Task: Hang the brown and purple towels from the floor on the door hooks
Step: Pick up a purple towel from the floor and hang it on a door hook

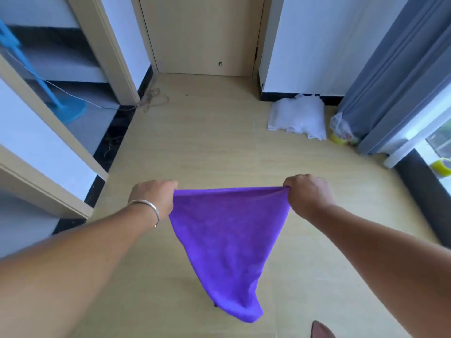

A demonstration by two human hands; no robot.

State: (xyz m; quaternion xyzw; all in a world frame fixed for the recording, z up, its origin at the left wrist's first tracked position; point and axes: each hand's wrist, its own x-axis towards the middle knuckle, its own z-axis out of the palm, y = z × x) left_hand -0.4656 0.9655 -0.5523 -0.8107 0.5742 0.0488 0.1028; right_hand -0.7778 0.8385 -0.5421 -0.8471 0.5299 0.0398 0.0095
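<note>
The purple towel (227, 237) hangs in the air above the floor, its top edge stretched flat between my two hands. My left hand (153, 198), a silver bangle on its wrist, grips the towel's left top corner. My right hand (307, 193) grips the right top corner. The towel narrows to a point that dangles near the bottom of the view. A closed beige door (202, 35) stands straight ahead at the end of the floor; no hooks show on the part I see. A brown shape (322, 330) sits at the bottom edge; what it is I cannot tell.
A white cloth heap (297, 115) lies on the wooden floor against the right wall. Grey curtains (395, 74) hang at the right, with a plastic bag (341, 130) at their foot. On the left are open doorways and a blue fan stand (66, 108).
</note>
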